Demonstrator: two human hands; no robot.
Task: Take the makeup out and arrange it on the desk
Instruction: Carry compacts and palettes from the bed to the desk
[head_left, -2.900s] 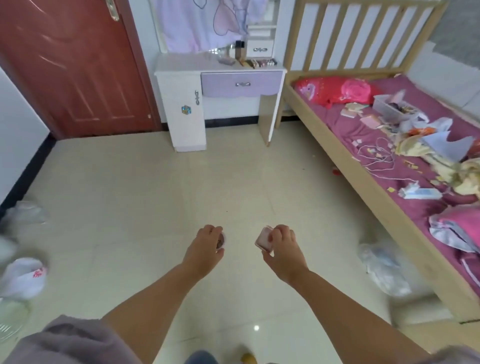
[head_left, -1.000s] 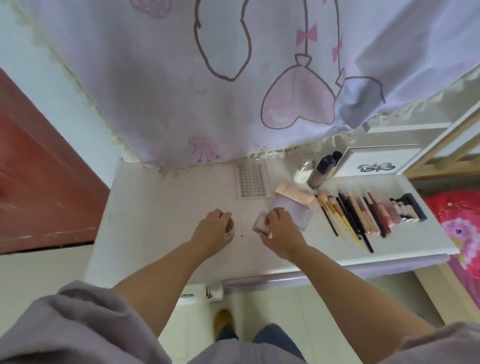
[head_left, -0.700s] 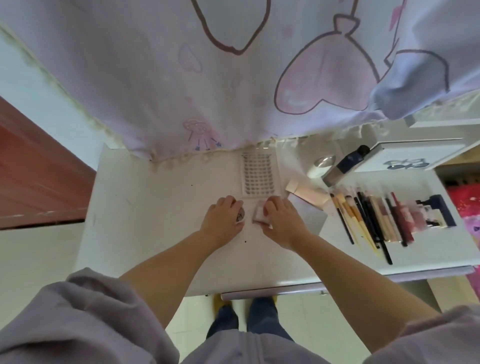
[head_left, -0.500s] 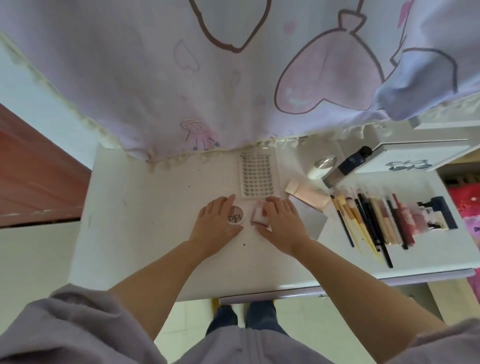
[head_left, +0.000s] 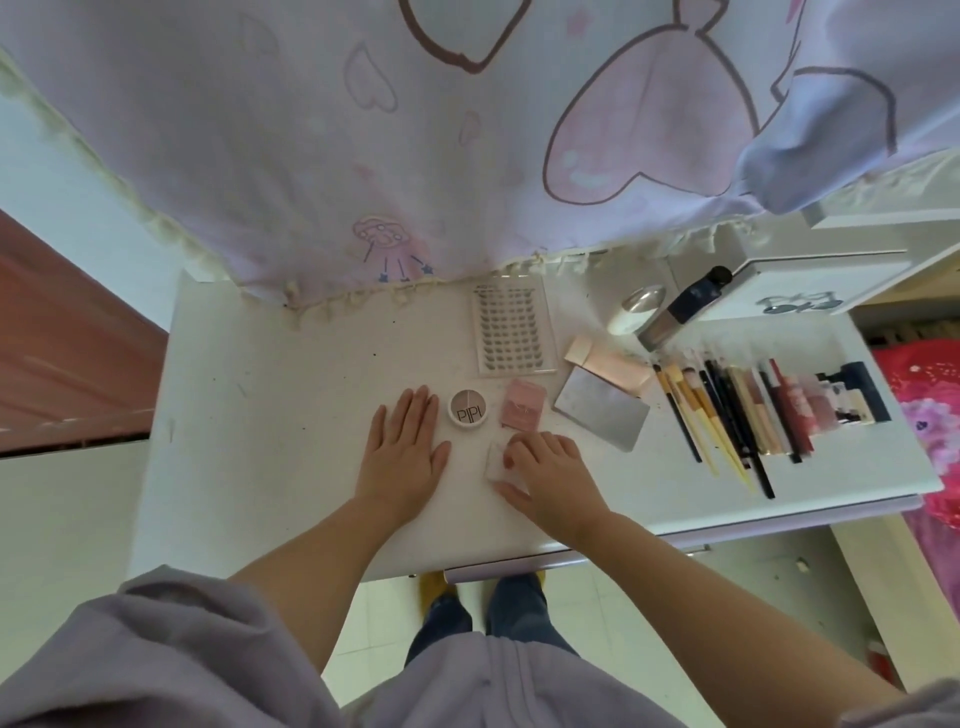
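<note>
My left hand (head_left: 402, 452) lies flat and open on the white desk (head_left: 249, 415), just left of a round white compact (head_left: 469, 410) marked PIPI, which stands free. A pink square compact (head_left: 523, 410) lies to the right of it, also free. In front of the pink compact, my right hand (head_left: 550, 473) curls its fingers and thumb round a small pale case (head_left: 496, 460) that rests on the desk and is partly hidden under the fingers.
A lash tray (head_left: 514, 332), grey palette (head_left: 600, 410), pink tube (head_left: 608, 366), brushes (head_left: 701, 415) and lipsticks (head_left: 810, 405) lie in a row to the right. A dark bottle (head_left: 685, 306) and drawer box (head_left: 800, 291) stand behind. A printed cloth (head_left: 415, 130) hangs over the back edge.
I walked from the floor to the desk. My left hand let go of the round compact and flattened beside it. My right hand left the pink compact and drew back with the pale case.
</note>
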